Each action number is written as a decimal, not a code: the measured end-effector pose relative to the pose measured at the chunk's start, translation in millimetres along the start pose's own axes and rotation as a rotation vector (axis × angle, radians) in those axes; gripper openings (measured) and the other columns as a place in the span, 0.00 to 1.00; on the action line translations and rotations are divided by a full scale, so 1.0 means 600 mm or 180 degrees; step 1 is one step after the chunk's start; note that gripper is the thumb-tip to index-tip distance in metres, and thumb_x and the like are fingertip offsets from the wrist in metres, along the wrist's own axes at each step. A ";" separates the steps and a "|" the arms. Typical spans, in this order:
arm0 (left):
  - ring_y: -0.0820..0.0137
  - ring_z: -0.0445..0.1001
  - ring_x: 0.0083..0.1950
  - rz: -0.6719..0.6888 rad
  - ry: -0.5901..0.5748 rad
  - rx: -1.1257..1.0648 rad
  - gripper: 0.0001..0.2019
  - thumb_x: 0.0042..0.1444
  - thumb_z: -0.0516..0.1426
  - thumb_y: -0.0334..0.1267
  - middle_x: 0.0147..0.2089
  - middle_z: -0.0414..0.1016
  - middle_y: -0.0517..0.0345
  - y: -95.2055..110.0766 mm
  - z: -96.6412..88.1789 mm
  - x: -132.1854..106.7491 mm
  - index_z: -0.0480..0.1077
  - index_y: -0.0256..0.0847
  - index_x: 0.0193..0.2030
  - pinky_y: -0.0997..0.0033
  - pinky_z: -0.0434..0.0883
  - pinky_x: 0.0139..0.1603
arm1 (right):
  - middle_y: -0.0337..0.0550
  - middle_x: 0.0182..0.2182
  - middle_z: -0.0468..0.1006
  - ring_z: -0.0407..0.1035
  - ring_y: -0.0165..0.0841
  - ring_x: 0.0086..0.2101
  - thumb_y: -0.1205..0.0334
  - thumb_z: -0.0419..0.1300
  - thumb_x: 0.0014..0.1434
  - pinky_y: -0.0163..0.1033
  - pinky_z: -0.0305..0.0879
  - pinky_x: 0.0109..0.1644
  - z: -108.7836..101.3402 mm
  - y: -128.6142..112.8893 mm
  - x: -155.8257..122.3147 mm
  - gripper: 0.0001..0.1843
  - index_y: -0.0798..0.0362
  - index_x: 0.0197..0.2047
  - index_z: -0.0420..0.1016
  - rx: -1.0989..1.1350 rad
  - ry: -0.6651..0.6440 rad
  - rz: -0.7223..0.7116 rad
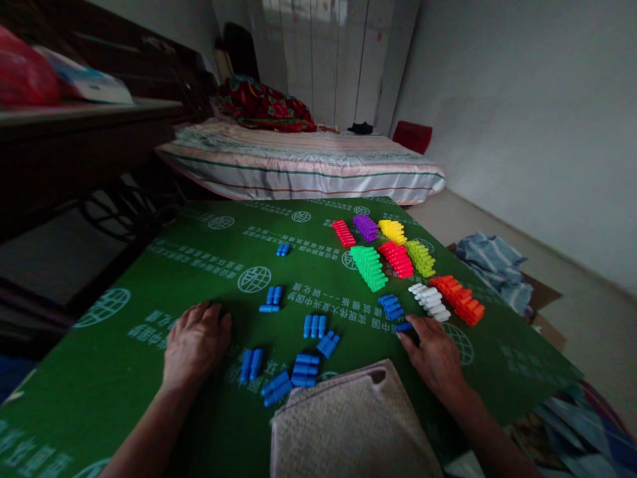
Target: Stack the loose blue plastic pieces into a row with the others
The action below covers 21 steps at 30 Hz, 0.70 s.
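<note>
Small plastic pegs lie on a green printed cloth (149, 372). My right hand (434, 355) pinches a blue peg (404, 326) at the near end of a short blue row (392, 307). Sorted rows stand beyond it: white (429, 301), orange (458, 299), green (369, 267), red (396, 259), lime (421, 258), purple (365, 228), yellow (393, 231) and a second red row (344, 233). My left hand (196, 344) rests on the cloth with fingers curled, nothing seen in it. Loose blue pegs (304, 369) lie scattered between the hands.
A beige towel (348, 425) lies at the near edge. A bed (298, 156) with striped sheets stands behind the table. Dark furniture (74, 133) lines the left side. Folded blue cloth (490, 259) sits on the floor at the right.
</note>
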<state>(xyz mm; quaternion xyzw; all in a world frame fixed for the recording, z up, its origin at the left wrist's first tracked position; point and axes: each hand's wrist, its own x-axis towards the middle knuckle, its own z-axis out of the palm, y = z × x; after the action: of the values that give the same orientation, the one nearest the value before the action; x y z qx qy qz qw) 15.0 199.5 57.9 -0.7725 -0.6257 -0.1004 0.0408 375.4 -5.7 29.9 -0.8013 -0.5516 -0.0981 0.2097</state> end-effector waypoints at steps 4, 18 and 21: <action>0.50 0.63 0.62 0.0037 0.0058 0.0003 0.26 0.61 0.40 0.46 0.59 0.68 0.37 0.000 0.001 0.000 0.68 0.30 0.53 0.50 0.64 0.61 | 0.51 0.41 0.77 0.70 0.42 0.43 0.59 0.52 0.61 0.46 0.68 0.46 0.009 -0.005 0.006 0.18 0.54 0.51 0.71 0.0092 0.0088 0.0029; 0.48 0.63 0.62 0.0096 0.0032 0.0003 0.24 0.61 0.42 0.44 0.58 0.68 0.36 0.004 -0.004 -0.001 0.68 0.29 0.53 0.49 0.63 0.62 | 0.54 0.44 0.77 0.70 0.44 0.44 0.55 0.51 0.61 0.48 0.68 0.48 0.020 -0.002 0.015 0.24 0.58 0.57 0.66 0.0225 0.0124 0.0164; 0.49 0.63 0.62 0.0068 0.0025 -0.0008 0.25 0.61 0.41 0.44 0.58 0.67 0.37 0.004 -0.005 -0.002 0.68 0.28 0.54 0.49 0.63 0.63 | 0.55 0.45 0.77 0.70 0.44 0.44 0.55 0.51 0.61 0.48 0.68 0.47 0.019 -0.002 0.015 0.25 0.59 0.57 0.66 0.0196 0.0102 0.0183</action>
<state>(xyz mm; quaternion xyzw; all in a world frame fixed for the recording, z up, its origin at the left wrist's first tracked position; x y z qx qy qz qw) 16.9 197.6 60.6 -0.7787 -0.6172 -0.1038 0.0433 376.8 7.5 23.5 -0.8084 -0.5277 -0.0878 0.2458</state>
